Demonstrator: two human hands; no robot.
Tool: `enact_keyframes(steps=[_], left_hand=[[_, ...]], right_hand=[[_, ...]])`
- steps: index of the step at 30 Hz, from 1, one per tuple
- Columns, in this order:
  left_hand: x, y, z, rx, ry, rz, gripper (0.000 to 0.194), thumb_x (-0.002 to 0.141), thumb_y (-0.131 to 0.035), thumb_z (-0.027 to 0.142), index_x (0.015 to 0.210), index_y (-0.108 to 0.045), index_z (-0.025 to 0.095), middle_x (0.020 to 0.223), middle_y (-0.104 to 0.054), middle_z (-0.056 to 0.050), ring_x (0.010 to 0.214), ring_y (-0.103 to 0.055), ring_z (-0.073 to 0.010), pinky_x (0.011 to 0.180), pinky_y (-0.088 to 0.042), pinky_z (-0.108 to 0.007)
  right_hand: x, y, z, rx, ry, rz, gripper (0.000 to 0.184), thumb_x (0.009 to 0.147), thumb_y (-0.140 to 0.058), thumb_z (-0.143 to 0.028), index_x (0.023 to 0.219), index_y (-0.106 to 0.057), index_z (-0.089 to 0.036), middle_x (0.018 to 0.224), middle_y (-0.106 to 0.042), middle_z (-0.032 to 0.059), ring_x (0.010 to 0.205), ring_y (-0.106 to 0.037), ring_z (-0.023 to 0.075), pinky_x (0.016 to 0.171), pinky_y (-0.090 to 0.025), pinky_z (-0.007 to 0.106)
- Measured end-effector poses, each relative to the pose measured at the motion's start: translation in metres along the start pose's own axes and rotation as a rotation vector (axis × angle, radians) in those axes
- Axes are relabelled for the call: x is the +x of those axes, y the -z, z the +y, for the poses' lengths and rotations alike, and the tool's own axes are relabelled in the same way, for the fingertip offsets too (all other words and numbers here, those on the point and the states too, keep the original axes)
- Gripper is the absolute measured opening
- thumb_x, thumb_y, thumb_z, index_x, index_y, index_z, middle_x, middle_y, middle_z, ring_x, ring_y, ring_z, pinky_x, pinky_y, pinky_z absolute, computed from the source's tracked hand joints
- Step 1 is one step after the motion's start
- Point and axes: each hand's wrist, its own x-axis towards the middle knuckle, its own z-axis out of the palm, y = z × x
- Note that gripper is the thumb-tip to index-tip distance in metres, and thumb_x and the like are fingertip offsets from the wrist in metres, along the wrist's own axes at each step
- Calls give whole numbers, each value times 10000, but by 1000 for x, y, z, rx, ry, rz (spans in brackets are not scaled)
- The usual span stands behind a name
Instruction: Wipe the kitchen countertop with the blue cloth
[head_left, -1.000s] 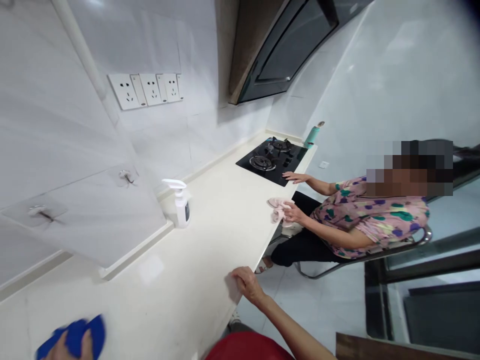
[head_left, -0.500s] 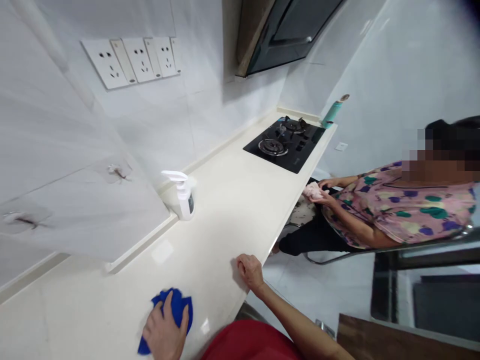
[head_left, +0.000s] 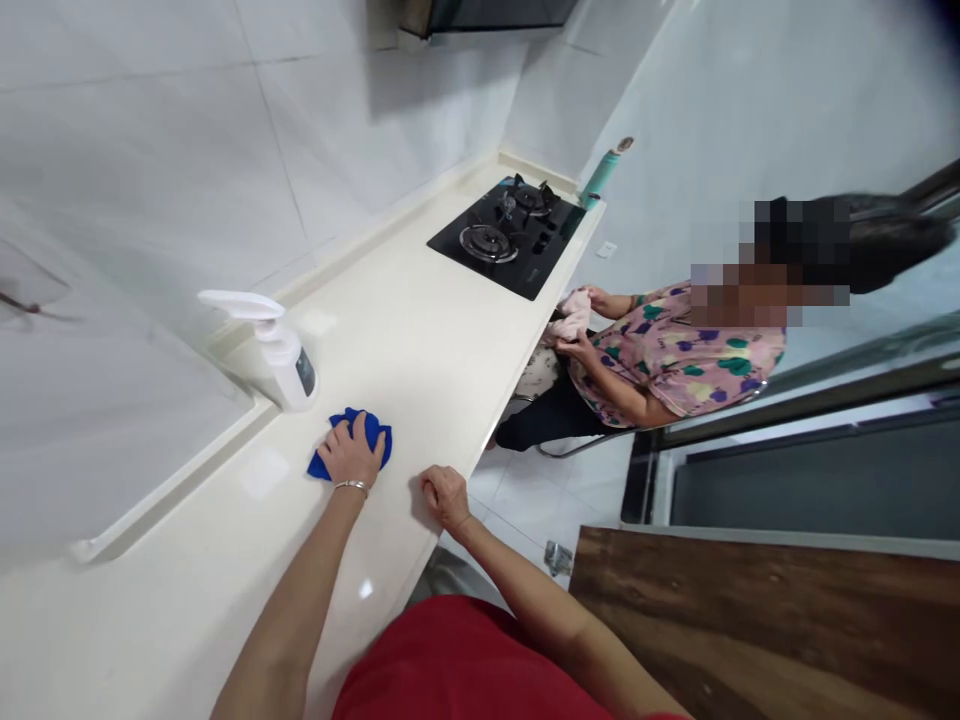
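Observation:
My left hand (head_left: 354,452) presses down on a crumpled blue cleaning cloth (head_left: 381,446), its fingers curled over it, on the pale countertop (head_left: 390,330). A bracelet circles that wrist. Close to the counter's front edge, my right hand (head_left: 445,497) rests in a loose fist with no object showing in it. Behind the cloth, near the wall, stands a white spray bottle (head_left: 289,370), upright, its trigger head pointing left.
A black gas hob (head_left: 510,240) is set into the counter's far end, with a green cylindrical container (head_left: 600,178) beside it. Past the front edge, a seated person (head_left: 675,340) holds a pale pink cloth (head_left: 573,318). A brown wooden surface (head_left: 750,620) lies at lower right.
My left hand has slid the blue cloth forward along the counter, nearer the spray bottle. My right fist stays by the edge. The view has shifted, and the wall sockets are out of sight.

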Motion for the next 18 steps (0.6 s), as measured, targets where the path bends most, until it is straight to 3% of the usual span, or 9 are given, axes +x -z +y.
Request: enact_keyframes(steps=[3,11,14,18], left_hand=[[-21,-1,0,2,-116,-27,569,970,-425,517,1423,-530,189,1359,-511,-195,1192,-426,-367,987,-280,-508],[-142,14,10,-134,-365,-185,455,926,-584,426,1357,-594,281,1313,-577,-118,1193,-474,-297,1021,-308,-465],[-175,27,-25,-198,-401,-197,428,911,-618,401,1328,-607,307,1278,-598,-84,1176,-509,-259,1005,-347,-427],[-242,55,-116,-137,-321,-93,403,909,-602,420,1294,-625,302,1234,-622,-73,1152,-553,-243,1003,-382,-411]], right_hand=[[-1,1,1,45,-37,62,255,836,-391,-125,825,-628,-220,793,-656,36,756,-565,178,773,-433,295],[-2,5,-3,176,-48,190,345,870,-303,-150,976,-628,-195,934,-663,61,895,-608,186,864,-488,316],[-4,5,0,186,-11,206,302,884,-319,-170,934,-615,-203,889,-663,49,840,-611,179,811,-498,311],[-7,4,4,191,42,228,244,891,-358,-182,932,-597,-211,862,-658,34,786,-600,174,750,-490,307]])
